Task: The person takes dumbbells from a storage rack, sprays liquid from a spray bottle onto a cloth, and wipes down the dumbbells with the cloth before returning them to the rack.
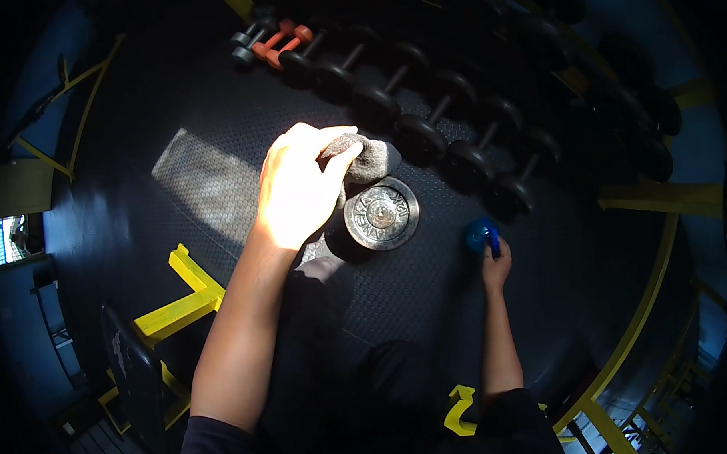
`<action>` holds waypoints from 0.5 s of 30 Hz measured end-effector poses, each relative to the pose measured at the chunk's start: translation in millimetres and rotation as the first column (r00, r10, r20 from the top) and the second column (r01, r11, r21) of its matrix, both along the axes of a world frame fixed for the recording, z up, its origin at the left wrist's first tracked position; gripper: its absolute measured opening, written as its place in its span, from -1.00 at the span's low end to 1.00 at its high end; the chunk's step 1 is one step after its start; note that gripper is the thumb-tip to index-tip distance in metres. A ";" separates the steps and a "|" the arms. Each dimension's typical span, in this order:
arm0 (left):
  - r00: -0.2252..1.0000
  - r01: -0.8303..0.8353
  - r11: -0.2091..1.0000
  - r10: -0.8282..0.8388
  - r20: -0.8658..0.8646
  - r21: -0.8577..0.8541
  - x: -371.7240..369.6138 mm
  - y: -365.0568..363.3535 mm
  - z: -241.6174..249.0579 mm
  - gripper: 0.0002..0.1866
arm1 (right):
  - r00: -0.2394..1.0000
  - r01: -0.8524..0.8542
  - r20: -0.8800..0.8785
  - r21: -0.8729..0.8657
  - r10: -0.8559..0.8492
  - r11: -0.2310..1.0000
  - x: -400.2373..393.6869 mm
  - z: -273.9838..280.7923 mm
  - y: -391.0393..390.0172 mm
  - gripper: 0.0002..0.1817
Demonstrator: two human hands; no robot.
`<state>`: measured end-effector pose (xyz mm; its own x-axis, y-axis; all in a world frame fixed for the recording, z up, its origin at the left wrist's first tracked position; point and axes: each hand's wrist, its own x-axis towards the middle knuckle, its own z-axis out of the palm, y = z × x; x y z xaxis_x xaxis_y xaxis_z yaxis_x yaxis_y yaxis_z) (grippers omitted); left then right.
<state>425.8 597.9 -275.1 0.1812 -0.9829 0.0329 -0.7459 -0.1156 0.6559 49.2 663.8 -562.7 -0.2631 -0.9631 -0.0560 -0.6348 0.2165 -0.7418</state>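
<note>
Bright sunlight falls on my left hand (298, 177), whose thumb and fingers pinch a grey cloth (373, 159). The cloth hangs just above a round metal weight (382, 213) with raised lettering on its face. Over to the right, my right hand (497, 262) is closed on the handle of a blue object (481, 235), which looks like a spray bottle; its far end is in shadow.
Several black dumbbells (441, 111) lie in a row across the upper floor, with red dumbbells (283, 46) and grey dumbbells (249, 43) at its left end. Yellow frames (178, 313) stand at left and right. A black pad (133, 379) is at lower left.
</note>
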 end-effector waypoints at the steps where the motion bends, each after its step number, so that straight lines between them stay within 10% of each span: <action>1: 0.991 0.016 0.997 -0.007 0.136 -0.069 -0.2 1.0 -2.8 -0.77 | 0.998 0.055 -0.012 0.071 -0.054 0.996 -2.4 3.9 -2.7 -0.56; 6: 0.914 0.039 0.980 0.044 0.403 -0.194 -6.9 0.2 -0.5 -0.79 | 0.984 0.130 -0.150 0.239 -0.096 0.962 -4.2 28.4 -27.1 -0.53; 9: 0.993 0.074 0.985 -0.060 0.097 -0.156 -8.0 -5.5 2.7 -0.77 | 0.982 0.088 -0.186 0.362 -0.020 0.928 -2.3 42.6 -34.2 -0.44; 11: 0.986 0.159 0.974 -0.164 -0.022 -0.159 -11.8 -6.2 9.7 -0.62 | 0.802 0.090 -0.596 0.043 -0.047 0.995 28.7 103.8 -35.4 -0.34; 13: 0.946 0.283 0.949 -0.300 -0.124 -0.137 -18.2 -6.9 18.2 -0.61 | 0.993 -0.069 -0.100 -0.112 0.058 0.991 53.1 145.7 -42.0 -0.28; 15: 0.854 0.442 0.891 -0.454 -0.253 -0.105 -31.9 -3.8 29.2 -0.57 | 0.936 -0.318 0.085 -0.207 0.341 0.925 85.1 195.1 -54.3 -0.19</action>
<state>393.9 594.1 -245.8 -0.2708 -0.9585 0.0889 -0.5095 0.2211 0.8316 134.3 609.5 -367.7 0.0681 -0.9901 0.1227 -0.5528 -0.1398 -0.8215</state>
